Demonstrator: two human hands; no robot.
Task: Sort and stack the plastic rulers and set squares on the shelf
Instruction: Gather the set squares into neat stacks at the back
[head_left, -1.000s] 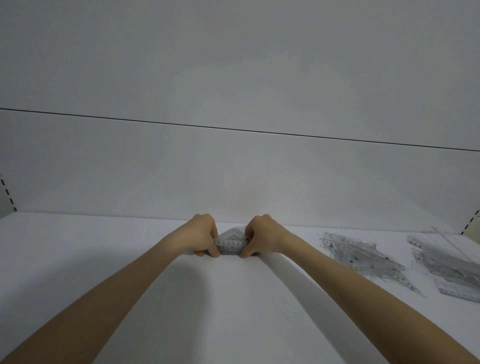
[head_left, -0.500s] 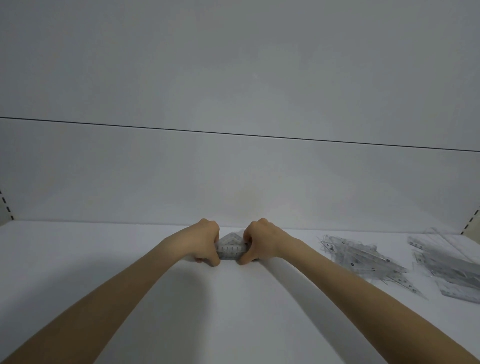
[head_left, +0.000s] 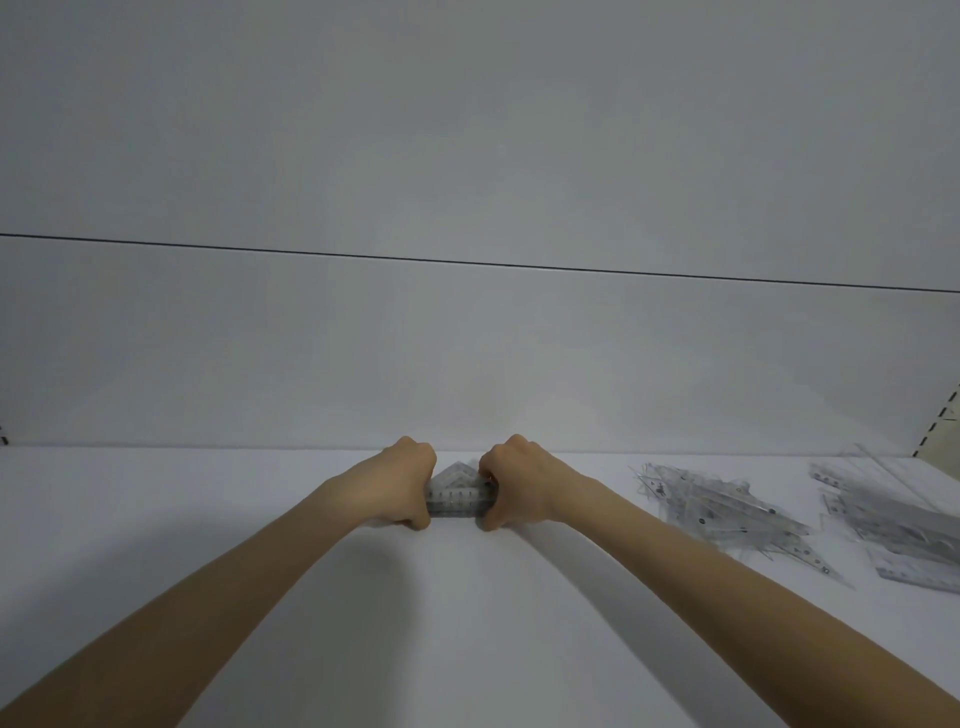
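Item: stack of clear set squares (head_left: 457, 496) — sat mid-shelf (head_left: 208, 545), close to back wall.
Hands: left hand (head_left: 402, 488) and right hand (head_left: 519, 488) curled round stack's two ends, fingers closed on it, nothing else held.
Handling, judged: light, stiff, slick; thin sheets apt to slide apart, corners brittle.
Best hold: both ends — edges squeezed flush.
Also present: loose set squares (head_left: 727, 512) and rulers (head_left: 898, 525), well apart at right.

Thick stack of clear plastic set squares (head_left: 457, 498) mid white shelf (head_left: 467, 623), near back edge, long edge frontward, apex rearward. Loose heap of clear set squares (head_left: 727, 512) right of it; clear straight rulers (head_left: 893, 530) piled at right edge
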